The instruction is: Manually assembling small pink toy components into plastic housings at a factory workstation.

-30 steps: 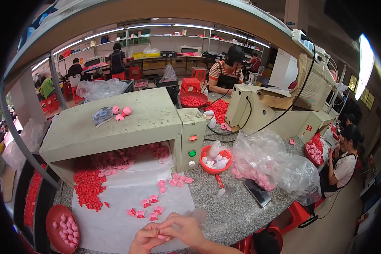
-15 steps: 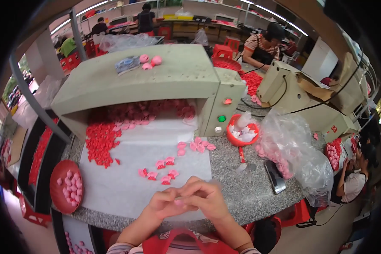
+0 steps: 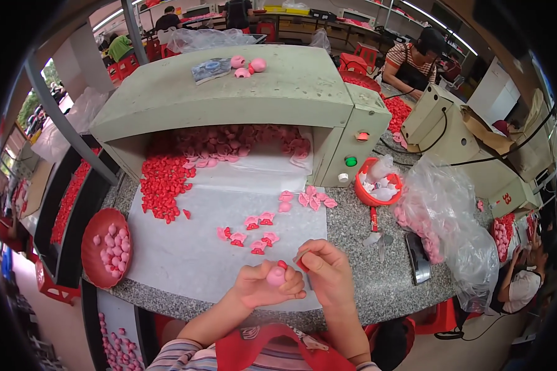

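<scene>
My left hand (image 3: pixel 263 285) is closed around a pink ball (image 3: pixel 276 277), which has a small red piece (image 3: pixel 283 264) at its top. Just to its right, my right hand (image 3: pixel 328 270) pinches something small and dark reddish whose kind I cannot make out. Beyond my hands, on a white sheet (image 3: pixel 185 260), several pink-and-red pieces (image 3: pixel 258 247) stand in a loose group. Pink petal-shaped pieces (image 3: pixel 314 199) lie behind them. A heap of small red pieces (image 3: pixel 164 188) covers the sheet's far left part.
A pale green machine (image 3: pixel 223 99) with a wide opening stands at the back, pink pieces inside. At left sits a red bowl (image 3: pixel 93 266) of pink balls. An orange basket (image 3: pixel 366 195), a phone (image 3: pixel 418 260) and a clear plastic bag (image 3: pixel 458 229) are at right. Other people work farther off.
My hands have moved apart from their close pinch, bringing the pink ball with its red piece into view. The head view has shifted, so the surroundings sit farther right.
</scene>
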Motion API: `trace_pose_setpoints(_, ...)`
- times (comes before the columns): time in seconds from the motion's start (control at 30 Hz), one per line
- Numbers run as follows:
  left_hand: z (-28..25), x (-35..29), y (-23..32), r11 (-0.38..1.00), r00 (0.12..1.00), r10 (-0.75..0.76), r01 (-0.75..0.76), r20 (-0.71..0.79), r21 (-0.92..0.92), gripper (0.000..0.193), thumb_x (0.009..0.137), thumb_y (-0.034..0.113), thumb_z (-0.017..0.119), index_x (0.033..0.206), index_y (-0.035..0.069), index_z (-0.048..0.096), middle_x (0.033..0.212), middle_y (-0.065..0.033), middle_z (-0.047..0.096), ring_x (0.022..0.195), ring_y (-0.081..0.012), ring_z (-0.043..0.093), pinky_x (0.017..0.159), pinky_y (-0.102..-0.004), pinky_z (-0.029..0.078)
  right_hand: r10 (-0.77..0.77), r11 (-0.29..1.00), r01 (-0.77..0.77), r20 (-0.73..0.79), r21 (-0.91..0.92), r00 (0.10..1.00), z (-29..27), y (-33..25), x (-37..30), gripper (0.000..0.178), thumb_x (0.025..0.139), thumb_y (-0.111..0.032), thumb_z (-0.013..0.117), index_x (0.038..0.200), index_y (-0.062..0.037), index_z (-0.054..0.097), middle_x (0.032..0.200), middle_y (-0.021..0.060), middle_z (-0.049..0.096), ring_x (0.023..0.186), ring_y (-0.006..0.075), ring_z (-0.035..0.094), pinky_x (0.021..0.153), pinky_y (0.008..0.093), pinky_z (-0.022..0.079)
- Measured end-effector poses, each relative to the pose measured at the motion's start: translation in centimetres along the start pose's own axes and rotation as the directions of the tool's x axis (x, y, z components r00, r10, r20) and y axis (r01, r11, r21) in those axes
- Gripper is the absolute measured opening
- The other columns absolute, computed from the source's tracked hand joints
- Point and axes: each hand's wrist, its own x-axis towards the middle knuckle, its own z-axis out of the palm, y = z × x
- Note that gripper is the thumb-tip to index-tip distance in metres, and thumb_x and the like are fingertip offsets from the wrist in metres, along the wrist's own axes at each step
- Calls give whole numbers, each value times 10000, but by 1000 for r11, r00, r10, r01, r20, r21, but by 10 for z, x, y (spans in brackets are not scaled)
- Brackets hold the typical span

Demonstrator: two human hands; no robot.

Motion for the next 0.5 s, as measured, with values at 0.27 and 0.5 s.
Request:
trace_pose_setpoints(0.27,-3,-4,2,999,996,-11,6,-87,-53,389,842,434,446,864,52,514,771,-23,431,776,-159,411,811,-331,307,8,991,22,218,-131,976,10,-3,-2,65,756,26,577,821,25,581,804,76,529,696,148,559,629,259,450)
trace_pose_setpoints(0.5,5,-17,16,942,978,-64,125,-198,312,329,793,275,537,890,-37,570,816,-107,551,827,-197,491,841,-359,328,76,852,-2,120,-523,990,12,2,-13,79,767,-12,598,841,15,590,775,48,588,744,111,553,655,220,444)
